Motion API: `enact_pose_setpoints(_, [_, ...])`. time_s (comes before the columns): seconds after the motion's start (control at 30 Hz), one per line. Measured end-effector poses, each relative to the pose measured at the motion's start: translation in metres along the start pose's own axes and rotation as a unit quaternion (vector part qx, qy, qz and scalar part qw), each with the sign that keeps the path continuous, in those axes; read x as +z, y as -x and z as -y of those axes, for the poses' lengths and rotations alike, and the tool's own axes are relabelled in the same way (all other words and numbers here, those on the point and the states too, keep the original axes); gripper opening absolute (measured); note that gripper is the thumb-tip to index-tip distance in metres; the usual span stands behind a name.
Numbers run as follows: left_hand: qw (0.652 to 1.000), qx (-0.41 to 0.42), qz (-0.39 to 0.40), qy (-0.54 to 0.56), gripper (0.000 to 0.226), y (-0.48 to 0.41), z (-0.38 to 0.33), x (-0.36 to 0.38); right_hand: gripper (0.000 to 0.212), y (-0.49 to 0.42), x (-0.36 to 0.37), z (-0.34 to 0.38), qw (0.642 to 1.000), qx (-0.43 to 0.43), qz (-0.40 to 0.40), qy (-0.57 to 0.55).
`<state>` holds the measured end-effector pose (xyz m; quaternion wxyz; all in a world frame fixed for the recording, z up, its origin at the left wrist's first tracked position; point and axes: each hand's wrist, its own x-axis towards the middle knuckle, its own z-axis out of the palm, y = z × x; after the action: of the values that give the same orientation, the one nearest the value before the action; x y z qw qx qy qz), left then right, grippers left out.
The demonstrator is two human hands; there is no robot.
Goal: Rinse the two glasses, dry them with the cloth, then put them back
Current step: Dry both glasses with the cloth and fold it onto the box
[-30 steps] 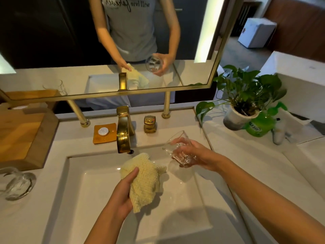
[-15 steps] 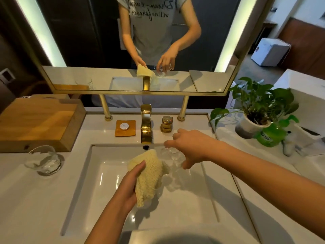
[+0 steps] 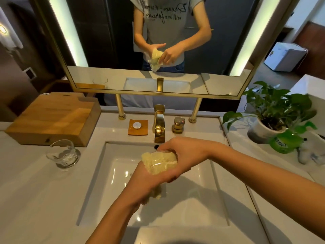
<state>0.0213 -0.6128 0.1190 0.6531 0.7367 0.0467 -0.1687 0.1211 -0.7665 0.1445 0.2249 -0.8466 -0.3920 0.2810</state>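
Over the white sink (image 3: 112, 173) my right hand (image 3: 186, 155) grips a clear glass (image 3: 164, 160) lying sideways. A pale yellow cloth (image 3: 154, 164) is stuffed inside that glass, and a tail of it hangs below my hands. My left hand (image 3: 140, 184) holds the cloth from underneath, pressed against the glass. A second clear glass (image 3: 62, 154) stands upright on the counter left of the sink, apart from both hands.
A gold faucet (image 3: 159, 124) and its knob (image 3: 178, 125) stand behind the sink, beside a small wooden soap dish (image 3: 138, 127). A wooden box (image 3: 52, 118) sits at the back left. A potted plant (image 3: 270, 118) and green bottle (image 3: 283, 142) are at right. The mirror (image 3: 123, 50) hangs above.
The cloth has gone from beside the glass into it. My hands have closed together over the sink, the right turning the glass sideways.
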Motion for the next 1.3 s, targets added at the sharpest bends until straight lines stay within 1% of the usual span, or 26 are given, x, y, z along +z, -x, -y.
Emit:
enact_pose_setpoints(0.03, [0.997,0.039,-0.007,-0.065,0.033,0.002,-0.003,0.001,0.057,0.001,-0.002,-0.002,0.997,0.008,0.021,-0.078])
enact_pose_setpoints(0.07, [0.987,0.098,-0.017,-0.128,0.04,0.002,-0.004,0.001,0.059,0.002,-0.002,-0.004,0.983,0.025,0.043,-0.174])
enact_pose_setpoints(0.1, [0.968,0.153,-0.027,-0.199,0.044,0.001,-0.005,0.001,0.065,0.004,-0.001,-0.007,0.958,0.046,0.066,-0.275])
enact_pose_setpoints(0.13, [0.946,0.192,-0.036,-0.258,0.048,0.0,-0.008,-0.001,0.073,0.005,0.003,-0.013,0.922,0.068,0.091,-0.369])
enact_pose_setpoints(0.2, [0.927,0.213,-0.035,-0.307,0.051,-0.007,-0.014,-0.007,0.086,0.006,0.012,-0.019,0.856,0.099,0.123,-0.492])
enact_pose_setpoints(0.27, [0.95,0.189,0.003,-0.249,0.048,-0.014,-0.02,-0.015,0.091,0.006,0.015,-0.017,0.829,0.129,0.122,-0.531])
enact_pose_setpoints(0.33, [0.979,0.145,0.044,-0.135,0.036,-0.018,-0.021,-0.022,0.09,0.008,0.01,-0.015,0.825,0.15,0.096,-0.536])
enact_pose_setpoints(0.4, [0.994,0.084,0.06,-0.025,0.04,-0.019,-0.02,-0.028,0.087,0.01,0.004,-0.013,0.823,0.131,0.084,-0.546])
enact_pose_setpoints(0.43, [0.995,0.053,0.067,0.049,0.049,-0.021,-0.018,-0.031,0.086,0.011,0.002,-0.01,0.838,0.114,0.072,-0.53])
enact_pose_setpoints(0.47, [0.986,0.018,0.08,0.144,0.059,-0.023,-0.015,-0.035,0.084,0.013,0.001,-0.007,0.873,0.094,0.043,-0.477])
enact_pose_setpoints(0.53, [0.938,-0.066,0.118,0.319,0.073,-0.029,-0.007,-0.039,0.087,0.017,0.0,-0.002,0.96,0.033,-0.065,-0.27])
enact_pose_setpoints(0.57, [0.912,-0.105,0.142,0.37,0.075,-0.029,-0.005,-0.038,0.092,0.019,0.0,0.0,0.983,-0.013,-0.114,-0.143])
enact_pose_setpoints(0.6, [0.893,-0.129,0.159,0.401,0.073,-0.028,-0.003,-0.037,0.095,0.019,-0.001,0.003,0.989,-0.058,-0.138,-0.021])
enact_pose_setpoints(0.63, [0.881,-0.142,0.168,0.418,0.069,-0.028,0.0,-0.036,0.093,0.018,0.0,0.004,0.981,-0.098,-0.144,0.081])
enact_pose_setpoints(0.67, [0.874,-0.148,0.175,0.429,0.067,-0.028,0.003,-0.035,0.087,0.017,0.001,0.005,0.969,-0.127,-0.145,0.154])
enact_pose_setpoints(0.7, [0.869,-0.154,0.178,0.434,0.065,-0.028,0.004,-0.034,0.08,0.016,0.002,0.005,0.96,-0.14,-0.151,0.19])
enact_pose_setpoints(0.77, [0.867,-0.155,0.185,0.435,0.067,-0.027,0.001,-0.035,0.072,0.015,0.003,0.005,0.958,-0.147,-0.182,0.166])
enact_pose_setpoints(0.87, [0.866,-0.149,0.184,0.441,0.072,-0.025,-0.007,-0.04,0.07,0.013,0.003,0.009,0.965,-0.131,-0.224,0.041])
enact_pose_setpoints(0.93, [0.874,-0.126,0.178,0.434,0.072,-0.023,-0.012,-0.042,0.07,0.011,0.004,0.012,0.966,-0.1,-0.237,-0.013])
enact_pose_setpoints(1.0, [0.892,-0.094,0.154,0.414,0.072,-0.02,-0.019,-0.045,0.067,0.008,0.006,0.016,0.965,-0.064,-0.241,-0.085])
enact_pose_setpoints(1.07, [0.929,-0.039,0.124,0.347,0.074,-0.015,-0.027,-0.046,0.062,0.004,0.007,0.019,0.951,-0.05,-0.238,-0.193])
enact_pose_setpoints(1.13, [0.978,0.039,0.1,0.178,0.073,-0.007,-0.039,-0.045,0.055,-0.002,0.007,0.021,0.926,-0.03,-0.236,-0.294])
enact_pose_setpoints(1.17, [0.99,0.068,0.093,0.082,0.064,-0.006,-0.042,-0.043,0.051,-0.004,0.007,0.02,0.911,-0.006,-0.228,-0.343])
enact_pose_setpoints(1.2, [0.992,0.091,0.083,0.0,0.06,-0.005,-0.043,-0.041,0.047,-0.005,0.007,0.02,0.897,0.029,-0.208,-0.389])
enact_pose_setpoints(1.23, [0.988,0.12,0.074,-0.071,0.062,-0.005,-0.041,-0.038,0.043,-0.005,0.006,0.019,0.88,0.065,-0.176,-0.435])
enact_pose_setpoints(1.3, [0.961,0.176,0.036,-0.212,0.067,-0.006,-0.031,-0.03,0.035,-0.004,0.009,0.017,0.839,0.123,-0.092,-0.523])
